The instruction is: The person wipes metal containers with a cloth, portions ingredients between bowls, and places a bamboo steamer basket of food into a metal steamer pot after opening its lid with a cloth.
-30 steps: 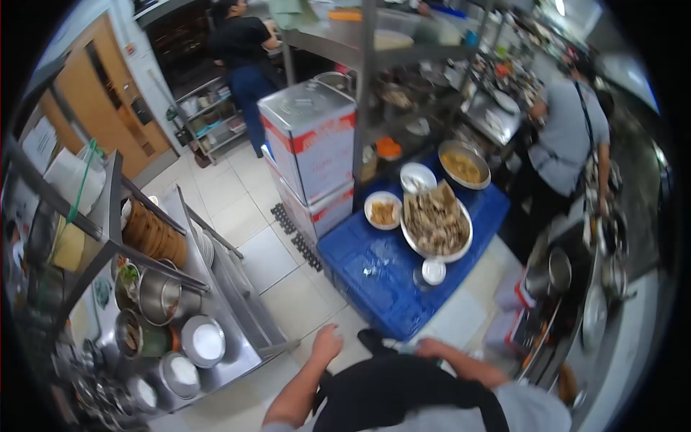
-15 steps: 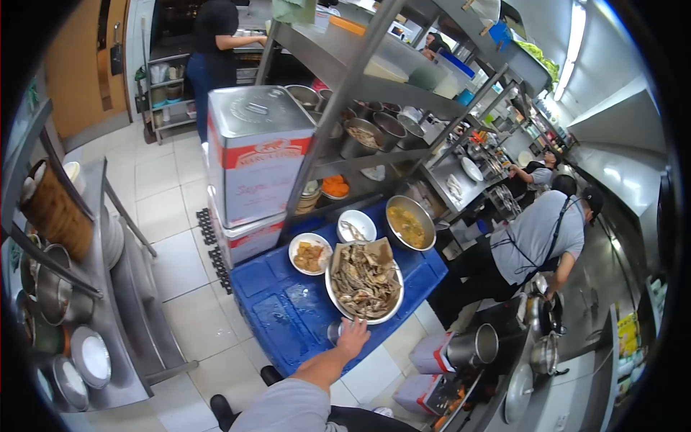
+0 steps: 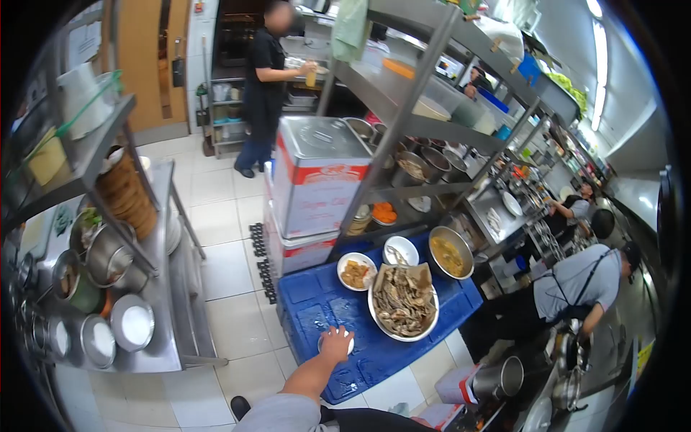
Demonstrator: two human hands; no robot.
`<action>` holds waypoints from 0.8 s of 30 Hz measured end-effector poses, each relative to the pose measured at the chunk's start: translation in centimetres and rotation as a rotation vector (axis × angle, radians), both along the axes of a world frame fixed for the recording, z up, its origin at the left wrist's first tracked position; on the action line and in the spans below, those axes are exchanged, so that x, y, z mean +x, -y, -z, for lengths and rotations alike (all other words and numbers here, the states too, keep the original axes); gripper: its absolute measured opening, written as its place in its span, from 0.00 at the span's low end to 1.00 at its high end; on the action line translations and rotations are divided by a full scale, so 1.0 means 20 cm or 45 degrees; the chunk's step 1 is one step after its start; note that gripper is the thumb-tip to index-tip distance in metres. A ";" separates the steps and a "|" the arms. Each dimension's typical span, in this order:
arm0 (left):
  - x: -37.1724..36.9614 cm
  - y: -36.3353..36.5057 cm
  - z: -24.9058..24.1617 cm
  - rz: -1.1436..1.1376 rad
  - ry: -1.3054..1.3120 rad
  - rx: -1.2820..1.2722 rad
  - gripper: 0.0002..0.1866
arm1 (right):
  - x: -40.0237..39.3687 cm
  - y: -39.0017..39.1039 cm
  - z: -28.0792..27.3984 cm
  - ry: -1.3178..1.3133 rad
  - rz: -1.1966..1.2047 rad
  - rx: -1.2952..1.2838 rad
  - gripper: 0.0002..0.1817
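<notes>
My left hand (image 3: 335, 345) reaches from a grey sleeve over the near left part of a wet blue plastic lid (image 3: 306, 302). Its fingers curl over a small whitish round container (image 3: 350, 344), mostly hidden beneath the palm. To the right stands a large white bowl (image 3: 404, 337) lined with brown paper and heaped with brown dried pieces, perhaps fish. Behind it are a bowl of orange-brown food (image 3: 355, 273), a small white bowl (image 3: 400, 250) and a metal bowl of yellowish soup-like food (image 3: 451, 253). My right hand is out of view.
Stacked tins (image 3: 320, 183) stand behind the blue lid, beside a metal shelf post (image 3: 403, 108). At left is a steel table (image 3: 162, 338) with pots and plates. One person (image 3: 266, 86) stands at the back; another (image 3: 583, 281) bends over the stove at right.
My left hand has moved left, away from the large bowl's rim, and now covers the small container. The view has turned left. The person at the back now shows a yellow bottle in hand.
</notes>
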State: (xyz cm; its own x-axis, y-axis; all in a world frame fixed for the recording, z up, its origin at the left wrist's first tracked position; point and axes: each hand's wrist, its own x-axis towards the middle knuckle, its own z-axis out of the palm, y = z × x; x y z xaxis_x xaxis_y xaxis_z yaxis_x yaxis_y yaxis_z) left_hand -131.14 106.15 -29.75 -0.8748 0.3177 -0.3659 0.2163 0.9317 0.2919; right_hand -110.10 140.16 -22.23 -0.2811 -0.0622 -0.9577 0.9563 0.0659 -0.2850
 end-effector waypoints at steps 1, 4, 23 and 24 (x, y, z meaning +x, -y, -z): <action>-0.03 0.08 -0.04 -0.035 -0.009 -0.009 0.50 | -0.05 0.04 -0.01 0.004 0.030 -0.062 0.24; -0.05 0.37 -0.18 -0.577 0.232 0.638 0.53 | -0.25 0.22 -0.05 0.024 0.126 -0.332 0.23; 0.93 1.62 -1.67 -0.604 0.785 1.749 0.49 | -0.55 2.34 -1.03 -2.451 -1.881 -0.684 0.27; 0.98 1.67 -1.73 -0.384 0.480 1.563 0.51 | -0.52 2.38 -1.05 -2.375 -1.735 -0.754 0.26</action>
